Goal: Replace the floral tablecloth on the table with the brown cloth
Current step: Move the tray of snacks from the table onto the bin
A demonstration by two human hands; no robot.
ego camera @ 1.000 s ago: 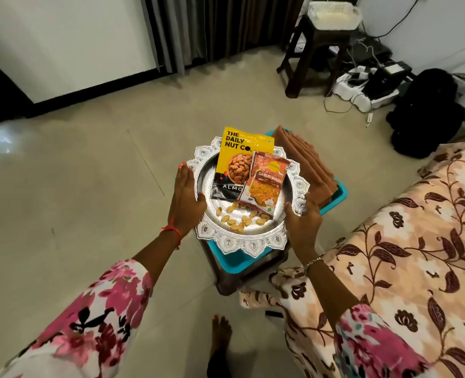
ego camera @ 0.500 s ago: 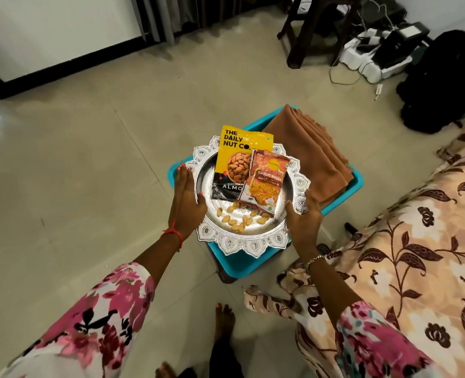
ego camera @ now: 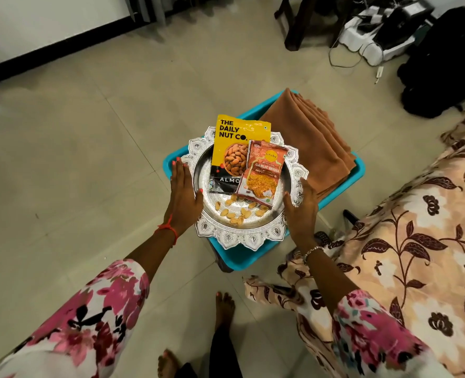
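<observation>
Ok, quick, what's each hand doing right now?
Left hand: open, straight fingers against the rim of the silver tray.
Right hand: on the tray's rim, blurred; grip cannot be told.
</observation>
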